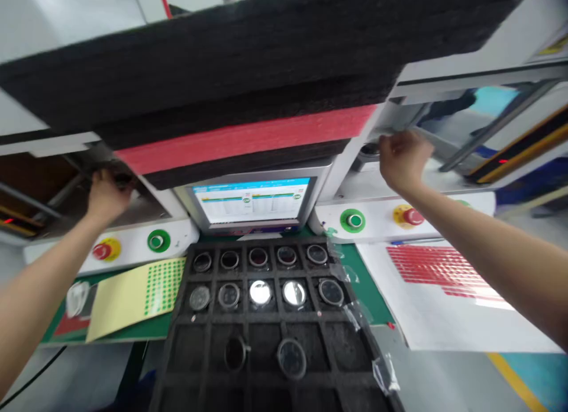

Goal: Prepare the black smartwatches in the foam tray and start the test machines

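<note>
At the left edge of the frame, my left hand (106,193) reaches into the opening of the left machine bay, fingers curled around something dark; I cannot tell what it is or how firmly I hold it. At the right, my right hand (402,160) is up at the right bay, fingers bent over a pale edge there, and whether they pinch it I cannot tell.

Low in the middle sits the black foam tray (270,335). Its two upper rows hold ten round lenses (260,292), one per pocket; the third row holds only two, and the lower pockets look empty. So I judge the tray about half filled, with the rest left to do.

Above it the screen (251,200) glows, between green buttons (158,241) and red stops (103,250). A dot sheet (133,296) lies on the tabletop (364,287) at lower left.
</note>
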### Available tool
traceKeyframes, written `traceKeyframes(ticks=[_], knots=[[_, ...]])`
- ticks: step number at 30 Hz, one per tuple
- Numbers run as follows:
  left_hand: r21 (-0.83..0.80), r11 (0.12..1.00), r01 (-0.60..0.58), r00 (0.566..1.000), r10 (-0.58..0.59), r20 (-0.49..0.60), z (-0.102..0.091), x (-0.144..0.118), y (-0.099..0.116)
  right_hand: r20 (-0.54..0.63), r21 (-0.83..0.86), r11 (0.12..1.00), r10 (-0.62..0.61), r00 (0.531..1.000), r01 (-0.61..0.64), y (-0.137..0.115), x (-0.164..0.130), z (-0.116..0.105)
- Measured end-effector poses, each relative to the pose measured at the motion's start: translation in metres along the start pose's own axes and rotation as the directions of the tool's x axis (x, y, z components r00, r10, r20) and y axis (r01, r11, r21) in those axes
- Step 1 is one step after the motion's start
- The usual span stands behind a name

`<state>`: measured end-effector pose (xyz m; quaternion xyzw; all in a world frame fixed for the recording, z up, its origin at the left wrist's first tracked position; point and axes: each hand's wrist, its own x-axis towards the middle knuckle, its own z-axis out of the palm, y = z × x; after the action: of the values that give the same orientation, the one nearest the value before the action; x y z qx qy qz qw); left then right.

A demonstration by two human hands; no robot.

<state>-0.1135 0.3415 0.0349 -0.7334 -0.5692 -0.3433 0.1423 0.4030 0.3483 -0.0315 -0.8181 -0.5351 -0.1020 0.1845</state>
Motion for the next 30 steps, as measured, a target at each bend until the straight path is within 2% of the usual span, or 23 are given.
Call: traceKeyframes(ticks=[2,3,5,6,7,9,11,13,18,21,23,25,27,30], knots=[[0.019,1.0,0.025,0.999,-0.025,0.039,-0.014,-0.039,-0.007,0.11,0.004,0.994,-0.108,0.988,0.108,-0.025,-0.054,0.003],[0.013,1.0,0.014,0.997,-0.015,0.069,-0.02,-0.063,0.0,0.192,0.031,0.98,-0.201,0.961,0.199,-0.041,-0.08,0.006],[-0.069,0.994,-0.085,0.965,0.099,0.242,-0.031,-0.114,0.029,0.323,0.113,0.922,-0.386,0.864,0.369,-0.079,-0.127,0.014],[-0.125,0.982,-0.141,0.924,0.176,0.34,-0.036,-0.139,0.049,0.36,0.144,0.894,-0.448,0.819,0.425,-0.099,-0.144,0.018],[-0.178,0.965,-0.193,0.873,0.251,0.417,-0.04,-0.161,0.069,0.385,0.165,0.871,-0.49,0.782,0.464,-0.119,-0.157,0.022],[-0.234,0.942,-0.242,0.786,0.331,0.522,-0.049,-0.196,0.105,0.41,0.177,0.848,-0.526,0.746,0.5,-0.151,-0.172,0.027],[-0.214,0.948,-0.235,0.74,0.317,0.593,-0.056,-0.217,0.129,0.424,0.168,0.844,-0.529,0.735,0.51,-0.17,-0.177,0.027],[-0.157,0.966,-0.204,0.72,0.257,0.645,-0.06,-0.228,0.14,0.435,0.155,0.845,-0.523,0.733,0.511,-0.177,-0.179,0.024],[-0.071,0.993,-0.094,0.679,0.116,0.725,-0.056,-0.239,0.148,0.429,0.147,0.866,-0.492,0.757,0.479,-0.177,-0.191,0.011],[-0.085,0.996,-0.006,0.66,0.068,0.748,-0.048,-0.243,0.151,0.401,0.163,0.88,-0.473,0.785,0.447,-0.173,-0.194,-0.003],[-0.115,0.99,0.079,0.663,0.034,0.748,-0.04,-0.244,0.151,0.371,0.178,0.884,-0.467,0.803,0.432,-0.162,-0.195,-0.016],[-0.152,0.969,0.196,0.673,-0.02,0.739,-0.034,-0.242,0.148,0.32,0.195,0.888,-0.458,0.829,0.416,-0.139,-0.202,-0.035],[-0.205,0.92,0.335,0.679,-0.084,0.729,-0.031,-0.239,0.144,0.234,0.22,0.896,-0.433,0.87,0.387,-0.106,-0.219,-0.059],[-0.342,0.768,0.542,0.658,-0.134,0.741,-0.039,-0.233,0.143,0.096,0.29,0.906,-0.347,0.933,0.307,-0.049,-0.264,-0.09]])
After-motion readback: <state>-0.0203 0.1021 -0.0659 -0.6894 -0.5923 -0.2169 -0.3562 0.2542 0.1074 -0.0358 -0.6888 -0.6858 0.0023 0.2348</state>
